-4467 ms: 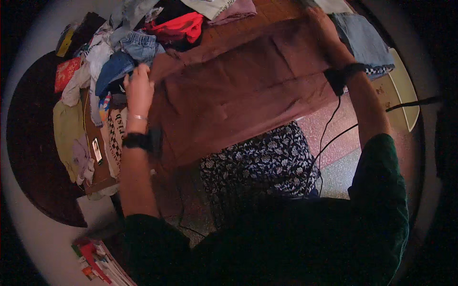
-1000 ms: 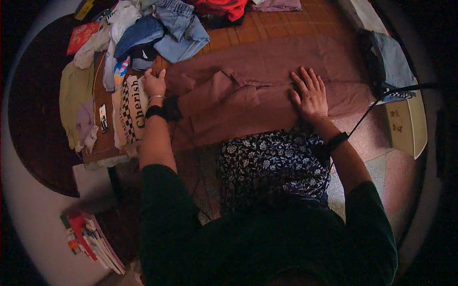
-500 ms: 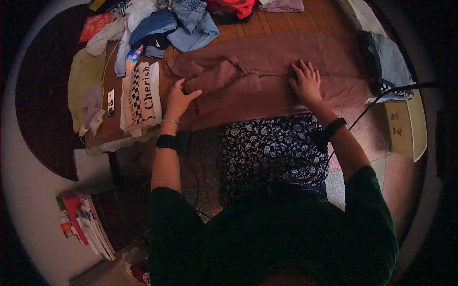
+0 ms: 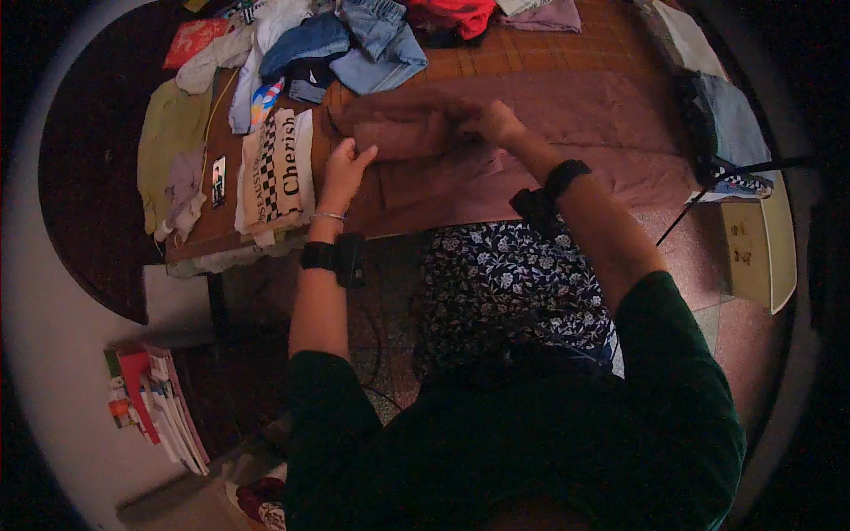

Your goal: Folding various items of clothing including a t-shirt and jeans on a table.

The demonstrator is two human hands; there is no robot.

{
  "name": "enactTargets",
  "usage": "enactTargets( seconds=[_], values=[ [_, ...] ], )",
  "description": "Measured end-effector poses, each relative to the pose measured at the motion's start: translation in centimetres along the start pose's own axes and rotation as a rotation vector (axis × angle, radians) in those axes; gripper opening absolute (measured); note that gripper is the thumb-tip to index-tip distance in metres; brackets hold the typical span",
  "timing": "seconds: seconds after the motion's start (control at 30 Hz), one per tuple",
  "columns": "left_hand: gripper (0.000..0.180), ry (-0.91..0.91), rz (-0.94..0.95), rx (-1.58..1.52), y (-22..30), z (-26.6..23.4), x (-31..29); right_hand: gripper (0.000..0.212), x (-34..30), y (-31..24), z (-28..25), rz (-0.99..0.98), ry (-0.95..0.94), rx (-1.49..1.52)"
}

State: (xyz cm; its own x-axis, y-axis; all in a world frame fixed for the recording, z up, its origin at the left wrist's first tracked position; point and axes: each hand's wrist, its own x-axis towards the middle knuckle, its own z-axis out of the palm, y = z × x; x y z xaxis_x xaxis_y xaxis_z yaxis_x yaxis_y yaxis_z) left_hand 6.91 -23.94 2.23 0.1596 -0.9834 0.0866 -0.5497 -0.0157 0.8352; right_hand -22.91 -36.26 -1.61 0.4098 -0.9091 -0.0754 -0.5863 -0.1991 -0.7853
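Note:
A long reddish-brown garment (image 4: 589,146), which looks like trousers, lies spread across the table in front of me. My left hand (image 4: 343,177) is closed at its left end, with the thumb standing out; the cloth under the fingers is partly hidden. Farther right, my right hand (image 4: 501,126) pinches a bunched part of the same garment, its fingertips turned away from view. Between the hands the cloth is lifted, folded and a little blurred. A folded pale T-shirt (image 4: 276,181) with dark print and checks lies left of my left hand.
Piled jeans (image 4: 381,53) and other clothes lie at the far left, near a red garment (image 4: 456,16). A phone (image 4: 219,181) rests beside the T-shirt. Folded clothes (image 4: 730,119) line the right edge, crossed by a black cable (image 4: 722,181). A pale bin (image 4: 760,252) stands below.
My right hand has moved left from lying spread on the garment and now grips it, lifting a section. My left hand has closed at the left end. The view has shifted slightly.

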Motion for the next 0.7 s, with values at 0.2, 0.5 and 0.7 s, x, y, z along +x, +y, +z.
enactTargets(
  seconds=[0.2,0.5,0.7],
  values=[
    [0.027,0.314,0.248,-0.031,7.6,-0.7,2.3,0.033,-0.4,-4.4,-5.1,-0.177,0.268,0.362],
    [0.019,0.169,0.044,-0.06,4.1,-0.9,-0.9,0.025,-7.1,-2.8,-2.9,-0.204,-0.014,0.275],
    [0.052,-0.272,-0.163,-0.257,5.7,0.4,-3.6,0.032,-7.5,-0.8,-1.9,-0.212,-0.121,0.227]
  ],
)
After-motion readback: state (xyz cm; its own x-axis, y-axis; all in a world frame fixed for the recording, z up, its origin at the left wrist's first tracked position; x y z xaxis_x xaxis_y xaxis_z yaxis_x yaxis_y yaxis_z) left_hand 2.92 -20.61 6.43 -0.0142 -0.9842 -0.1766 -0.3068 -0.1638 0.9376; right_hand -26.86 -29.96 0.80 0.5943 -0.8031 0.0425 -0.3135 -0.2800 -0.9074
